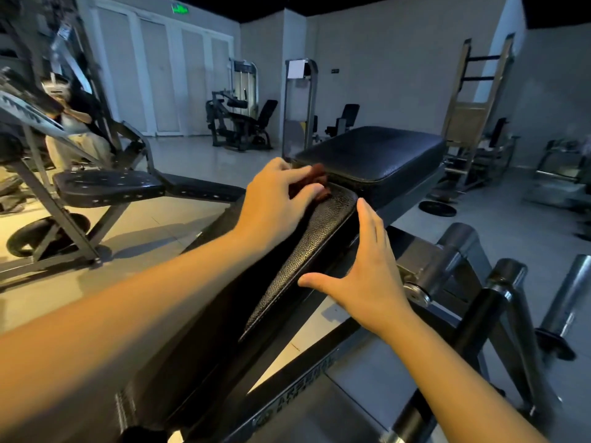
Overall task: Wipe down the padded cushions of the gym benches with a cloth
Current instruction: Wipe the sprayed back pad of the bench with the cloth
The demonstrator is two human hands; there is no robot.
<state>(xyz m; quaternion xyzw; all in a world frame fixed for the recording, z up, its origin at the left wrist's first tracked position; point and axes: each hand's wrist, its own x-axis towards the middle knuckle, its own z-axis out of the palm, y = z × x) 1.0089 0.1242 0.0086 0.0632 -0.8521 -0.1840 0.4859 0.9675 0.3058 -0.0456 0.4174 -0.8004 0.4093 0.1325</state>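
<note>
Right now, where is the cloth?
In the head view, the cloth is near the centre, gripped by the left hand at the far end of the long pad, beside the seat cushion.

Two bare hands: the left hand (278, 196) and, at its 4 o'clock, the right hand (364, 276). One reddish-brown cloth (318, 175). Two black cushions on the near bench: a long cushion (307, 251) and, at its 1 o'clock, a wide cushion (374, 155). Three chrome pegs (508, 273) at 4 o'clock. One weight plate (437, 208) on the floor. Two weight-stack machines (244, 78) at 12 o'clock. One seated person (76, 123) at 10 o'clock. One green sign (180, 8) at 11 o'clock.
</note>
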